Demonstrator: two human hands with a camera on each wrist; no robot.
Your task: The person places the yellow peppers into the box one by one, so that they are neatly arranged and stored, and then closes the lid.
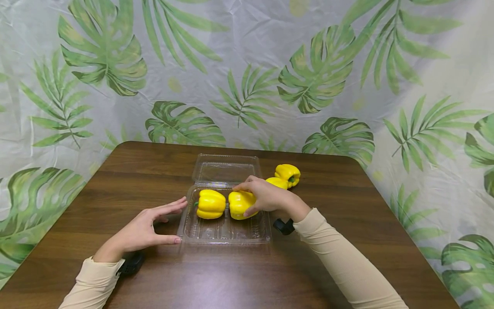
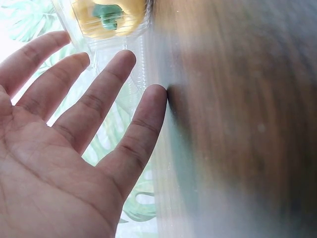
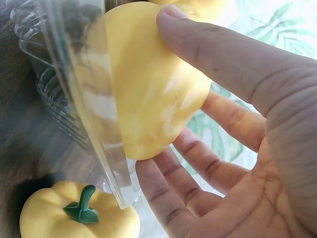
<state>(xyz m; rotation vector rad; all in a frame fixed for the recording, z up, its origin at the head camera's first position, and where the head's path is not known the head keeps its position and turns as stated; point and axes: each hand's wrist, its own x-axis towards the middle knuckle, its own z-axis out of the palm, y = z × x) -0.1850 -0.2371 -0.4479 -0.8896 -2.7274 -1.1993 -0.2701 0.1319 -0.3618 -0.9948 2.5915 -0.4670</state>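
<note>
A clear plastic container (image 1: 224, 241) stands with its lid folded back on the table. Inside its left half lies a yellow bell pepper (image 1: 211, 204), green stem facing left. My right hand (image 1: 272, 197) grips a second yellow bell pepper (image 3: 153, 89) in the right half, thumb on one side and fingers on the other. At the container's left edge, my left hand (image 1: 140, 229) is spread; its thumb and a fingertip are at the rim. The left wrist view shows this palm (image 2: 54, 168) with nothing in it.
Two more yellow bell peppers lie right of the lid (image 1: 227, 171): one farther back (image 1: 287, 175), the other (image 1: 275, 183) partly behind my right hand. The brown wooden table (image 1: 154, 171) ends at a leaf-patterned curtain (image 1: 247, 86).
</note>
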